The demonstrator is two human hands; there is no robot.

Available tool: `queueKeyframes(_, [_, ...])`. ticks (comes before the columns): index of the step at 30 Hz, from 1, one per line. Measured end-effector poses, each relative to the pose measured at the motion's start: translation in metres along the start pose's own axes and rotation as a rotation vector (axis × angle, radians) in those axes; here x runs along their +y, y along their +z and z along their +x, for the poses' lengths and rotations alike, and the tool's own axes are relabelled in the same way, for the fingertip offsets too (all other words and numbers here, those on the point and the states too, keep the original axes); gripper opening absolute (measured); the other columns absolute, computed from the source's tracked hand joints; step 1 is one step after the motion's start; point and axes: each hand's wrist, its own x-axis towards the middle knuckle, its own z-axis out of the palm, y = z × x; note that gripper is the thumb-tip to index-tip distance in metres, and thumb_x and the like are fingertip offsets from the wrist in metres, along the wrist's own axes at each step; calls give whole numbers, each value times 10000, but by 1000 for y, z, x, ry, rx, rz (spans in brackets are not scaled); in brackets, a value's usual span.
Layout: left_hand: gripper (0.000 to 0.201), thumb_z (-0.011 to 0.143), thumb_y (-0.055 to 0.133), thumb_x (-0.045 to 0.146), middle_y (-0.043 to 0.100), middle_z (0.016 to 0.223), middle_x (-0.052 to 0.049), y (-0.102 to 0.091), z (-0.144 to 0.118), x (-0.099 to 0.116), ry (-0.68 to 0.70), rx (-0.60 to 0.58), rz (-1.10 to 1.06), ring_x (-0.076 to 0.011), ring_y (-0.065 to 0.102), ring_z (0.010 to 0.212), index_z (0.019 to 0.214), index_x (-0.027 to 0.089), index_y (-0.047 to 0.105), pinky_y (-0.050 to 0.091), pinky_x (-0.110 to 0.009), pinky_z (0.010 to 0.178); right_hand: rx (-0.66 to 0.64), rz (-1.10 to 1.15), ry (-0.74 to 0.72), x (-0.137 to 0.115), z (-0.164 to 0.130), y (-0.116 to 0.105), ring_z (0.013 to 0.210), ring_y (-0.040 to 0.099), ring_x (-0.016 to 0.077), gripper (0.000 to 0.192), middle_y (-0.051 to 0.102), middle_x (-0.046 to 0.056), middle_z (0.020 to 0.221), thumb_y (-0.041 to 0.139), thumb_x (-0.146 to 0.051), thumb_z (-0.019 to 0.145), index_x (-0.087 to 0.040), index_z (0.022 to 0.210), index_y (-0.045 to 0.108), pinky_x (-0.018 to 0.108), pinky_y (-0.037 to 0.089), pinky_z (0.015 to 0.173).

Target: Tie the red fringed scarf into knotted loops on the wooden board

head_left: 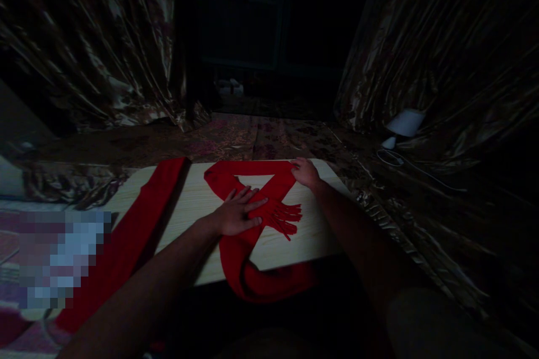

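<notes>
A red scarf [236, 240] with a fringed end lies on the pale wooden tabletop [311, 247], two of its lengths crossed beneath a folded loop. Across the crossing, my left hand [238, 214] rests flat with fingers spread, near the fringe [287, 217]. My right hand [306, 173] holds the loop's far right corner, its fingers bent around the fabric. The lower part of the scarf curves over the table's near edge into shadow. Another red knitted length [143, 219] runs along the table's left side; whether it joins the scarf is hidden.
Patterned curtains [138, 39] hang at both sides of a dark window. Beyond the table is a patterned cloth surface [252, 137]. A small white lamp [405, 122] with a cord stands at right. A blurred, pixelated patch [67, 258] covers something at left.
</notes>
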Motion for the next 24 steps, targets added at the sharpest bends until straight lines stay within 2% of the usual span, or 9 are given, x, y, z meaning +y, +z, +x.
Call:
queueKeyframes(2, [734,924,357,743,136,1673,-71,-2,-1,1,-6,-7,13,-358,74,1542,1567,392,308,69,-643,1196,-68,-106,-91,-4,-5,1,1448,379,247,538,395,66,1598,516,-437,947,-255,1452,545,391,288,1190])
queueKeyframes(4, [733,927,355,737,145,1672,-65,-2,-2,2,-6,-6,17,-353,74,1543,1569,386,306,73,-637,1199,-232,-164,-92,-6,-9,3,1507,259,287,639,234,45,1667,400,-571,980,-303,1559,366,521,215,1207])
queueKeyframes(6, [726,939,357,716,175,1668,-51,0,-2,2,6,2,7,-343,93,1544,1580,385,274,89,-635,1201,-362,-186,-47,-8,-12,3,1521,210,316,666,165,40,1684,295,-613,997,-326,1596,248,621,182,1184])
queueKeyframes(8, [719,966,333,674,219,1661,-48,4,-1,1,8,51,-16,-314,151,1540,1600,356,219,128,-608,1211,-369,-206,-37,-12,-12,3,1528,178,329,669,155,52,1685,263,-621,999,-315,1594,256,654,158,1172])
queueKeyframes(11, [707,1006,279,592,332,1620,-116,5,5,-5,-77,268,-19,-284,278,1503,1599,207,271,208,-526,1221,-233,-228,-103,-22,-14,2,1535,161,302,673,178,90,1678,279,-616,1001,-259,1568,341,599,129,1199])
queueKeyframes(14, [630,1024,256,505,516,1475,-181,-6,14,-18,-178,454,34,-298,423,1406,1440,106,511,307,-467,1186,-153,-209,-187,-35,-15,8,1532,182,273,686,193,108,1672,305,-612,1001,-221,1562,355,509,138,1221])
queueKeyframes(18, [566,1025,224,434,657,1236,-184,-21,27,-43,-281,345,90,-294,593,1187,1201,109,654,443,-422,1055,-181,-185,-232,-41,-14,22,1525,217,268,735,214,135,1663,319,-609,997,-145,1566,344,407,182,1222])
queueKeyframes(20, [539,1014,259,412,637,1287,-185,-19,30,-55,-317,273,122,-295,573,1223,1255,103,630,435,-417,1057,-233,-182,-230,-40,-13,27,1520,237,271,756,244,152,1651,298,-607,1001,-110,1570,329,384,192,1221])
queueKeyframes(24, [552,980,365,386,536,1445,-183,-2,30,-67,-322,339,180,-327,424,1383,1437,112,508,328,-495,1143,-251,-204,-275,-36,-13,31,1510,266,288,776,305,171,1625,293,-607,1002,-82,1573,315,393,200,1221])
